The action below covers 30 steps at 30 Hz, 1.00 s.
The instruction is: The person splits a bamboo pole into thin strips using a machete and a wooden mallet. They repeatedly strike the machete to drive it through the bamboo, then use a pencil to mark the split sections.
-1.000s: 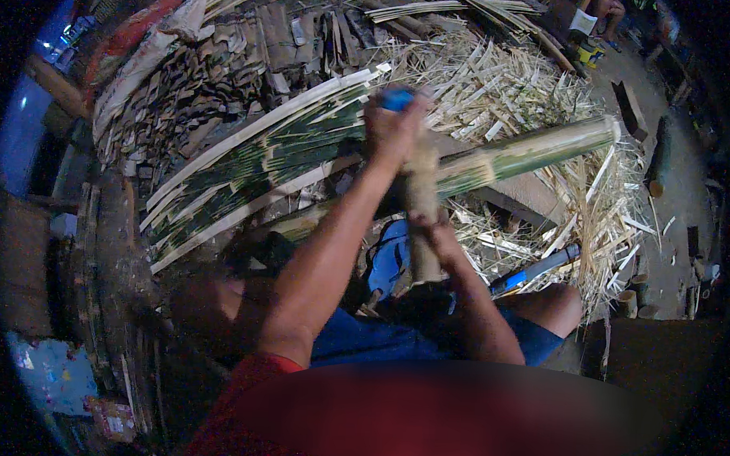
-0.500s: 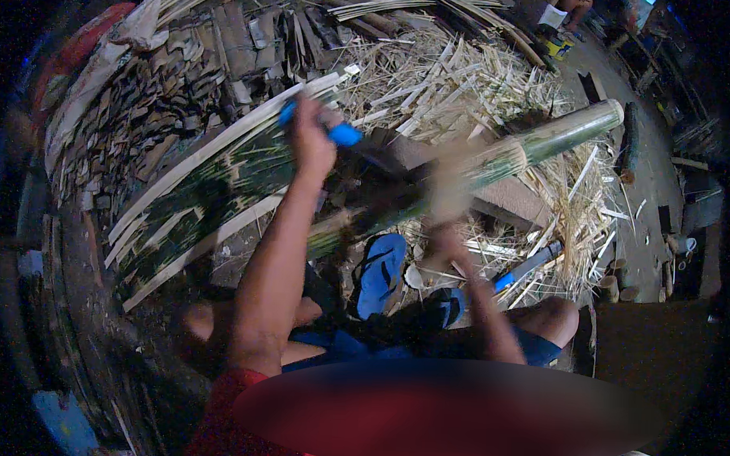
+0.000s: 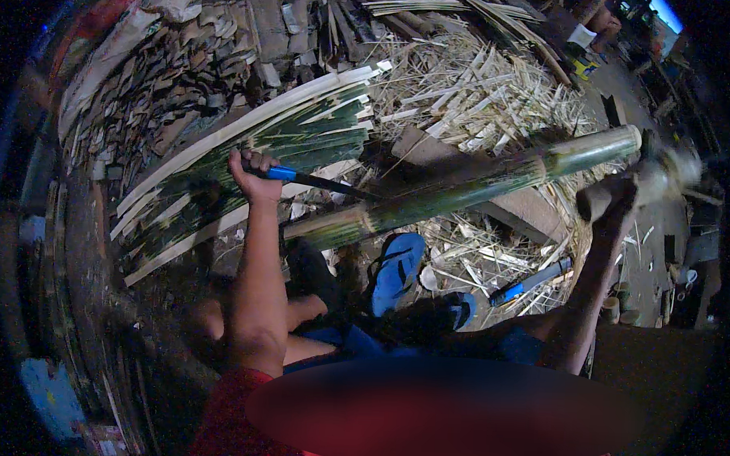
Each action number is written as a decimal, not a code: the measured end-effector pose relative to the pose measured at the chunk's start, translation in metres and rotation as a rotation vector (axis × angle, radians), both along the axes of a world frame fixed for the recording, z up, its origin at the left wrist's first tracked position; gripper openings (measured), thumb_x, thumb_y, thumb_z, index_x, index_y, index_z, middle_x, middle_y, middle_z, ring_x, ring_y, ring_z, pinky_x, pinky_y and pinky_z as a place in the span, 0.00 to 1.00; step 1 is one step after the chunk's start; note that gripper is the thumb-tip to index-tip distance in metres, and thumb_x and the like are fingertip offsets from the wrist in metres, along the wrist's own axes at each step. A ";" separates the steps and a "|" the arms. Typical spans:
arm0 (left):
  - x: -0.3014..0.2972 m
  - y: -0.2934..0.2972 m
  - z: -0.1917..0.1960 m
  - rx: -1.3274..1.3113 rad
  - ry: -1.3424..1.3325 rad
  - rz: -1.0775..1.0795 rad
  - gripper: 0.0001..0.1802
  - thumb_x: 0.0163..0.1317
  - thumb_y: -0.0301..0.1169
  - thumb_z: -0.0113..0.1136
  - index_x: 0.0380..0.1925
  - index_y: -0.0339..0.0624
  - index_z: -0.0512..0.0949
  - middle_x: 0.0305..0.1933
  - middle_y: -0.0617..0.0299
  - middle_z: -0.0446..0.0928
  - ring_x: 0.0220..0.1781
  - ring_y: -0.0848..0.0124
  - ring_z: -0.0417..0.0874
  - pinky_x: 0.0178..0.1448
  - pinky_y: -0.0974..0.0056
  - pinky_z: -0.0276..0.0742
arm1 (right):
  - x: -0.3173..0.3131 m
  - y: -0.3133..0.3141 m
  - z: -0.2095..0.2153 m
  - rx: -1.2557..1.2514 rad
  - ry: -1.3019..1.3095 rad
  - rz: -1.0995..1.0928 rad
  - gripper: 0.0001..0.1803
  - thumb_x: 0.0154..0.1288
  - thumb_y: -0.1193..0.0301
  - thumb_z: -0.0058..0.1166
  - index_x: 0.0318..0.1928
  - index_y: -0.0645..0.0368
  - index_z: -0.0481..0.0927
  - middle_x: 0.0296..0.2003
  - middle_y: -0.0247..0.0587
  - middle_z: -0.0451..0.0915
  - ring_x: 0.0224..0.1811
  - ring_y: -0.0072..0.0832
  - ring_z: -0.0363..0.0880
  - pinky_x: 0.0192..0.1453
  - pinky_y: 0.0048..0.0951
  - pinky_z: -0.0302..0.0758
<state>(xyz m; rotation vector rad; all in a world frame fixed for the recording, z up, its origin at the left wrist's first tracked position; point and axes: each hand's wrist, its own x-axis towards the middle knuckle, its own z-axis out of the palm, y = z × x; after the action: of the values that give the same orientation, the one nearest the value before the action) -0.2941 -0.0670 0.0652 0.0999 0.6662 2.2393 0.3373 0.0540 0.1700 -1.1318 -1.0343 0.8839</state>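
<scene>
My left hand (image 3: pixel 257 176) is closed around the blue handle of a long knife (image 3: pixel 326 184). Its dark blade points right and meets the near side of a green bamboo pole (image 3: pixel 455 187); whether it cuts in is hard to see. The pole lies slanted, its pale cut end at the upper right. Out to the right, beside that end, my right hand (image 3: pixel 621 197) grips a wooden mallet (image 3: pixel 674 173) whose head is smeared by motion. A fan of split bamboo strips (image 3: pixel 288 133) spreads beyond my left hand.
Under the pole is a flat wooden block (image 3: pixel 522 213). Blue flip-flops (image 3: pixel 398 273) and another blue-handled tool (image 3: pixel 532 282) lie near my legs. Bamboo shavings (image 3: pixel 482 95) heap up beyond the pole, and wood scraps (image 3: pixel 161 84) cover the far left. Another person (image 3: pixel 603 27) is at the far right.
My left hand has come down and left, with the knife now against the bamboo. My right hand has swung from above the pole's middle out to the right with the mallet.
</scene>
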 end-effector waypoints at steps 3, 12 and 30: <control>0.005 0.010 -0.002 -0.113 -0.110 0.101 0.21 0.60 0.55 0.67 0.29 0.55 0.69 0.21 0.74 0.61 0.20 0.73 0.65 0.31 0.63 0.67 | -0.143 -0.070 -0.067 -0.120 -0.329 0.143 0.32 0.66 0.54 0.61 0.60 0.66 0.72 0.55 0.42 0.78 0.55 0.37 0.77 0.63 0.40 0.72; 0.020 0.025 0.024 -0.260 0.732 -0.203 0.21 0.63 0.48 0.67 0.22 0.47 0.74 0.21 0.65 0.75 0.19 0.72 0.73 0.32 0.65 0.72 | -0.296 -0.145 -0.218 -0.530 -0.369 0.825 0.31 0.67 0.58 0.61 0.62 0.66 0.70 0.54 0.50 0.78 0.50 0.40 0.81 0.55 0.38 0.78; 0.112 0.045 0.062 -0.545 1.376 -0.329 0.18 0.57 0.41 0.70 0.21 0.42 0.73 0.19 0.61 0.75 0.23 0.67 0.79 0.29 0.59 0.74 | -0.305 -0.196 -0.174 -0.827 0.081 1.016 0.32 0.64 0.50 0.60 0.57 0.63 0.75 0.41 0.49 0.83 0.34 0.38 0.84 0.38 0.42 0.83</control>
<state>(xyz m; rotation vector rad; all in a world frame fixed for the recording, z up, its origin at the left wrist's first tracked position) -0.1817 -0.0222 0.1274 1.4105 1.7498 1.3328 0.0322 -0.1416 -0.0038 -1.1733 -1.2089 2.2975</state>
